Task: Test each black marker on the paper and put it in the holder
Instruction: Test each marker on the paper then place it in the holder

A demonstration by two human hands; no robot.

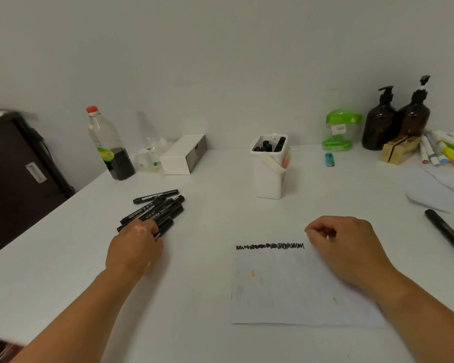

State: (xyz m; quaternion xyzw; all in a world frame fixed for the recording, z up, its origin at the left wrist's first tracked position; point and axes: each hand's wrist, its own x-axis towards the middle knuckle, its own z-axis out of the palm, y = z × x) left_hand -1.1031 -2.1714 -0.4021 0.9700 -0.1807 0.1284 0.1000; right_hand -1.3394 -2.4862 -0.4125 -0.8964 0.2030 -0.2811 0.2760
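A pile of several black markers (156,209) lies on the white table at the left. My left hand (135,247) rests on the near end of the pile, fingers curled over the markers; whether it grips one is hidden. A white sheet of paper (294,286) lies in front of me, with a row of black scribbles (270,246) along its top edge. My right hand (344,247) sits on the paper's upper right corner, fingers loosely closed, holding nothing I can see. The white holder (271,170) stands behind the paper with several black markers inside.
A single black marker (446,233) lies at the right edge. Along the wall stand a bottle with a red cap (108,142), a white box (184,154), a green dispenser (338,129), two brown pump bottles (396,121), coloured markers (446,151) and a blue lighter (329,159).
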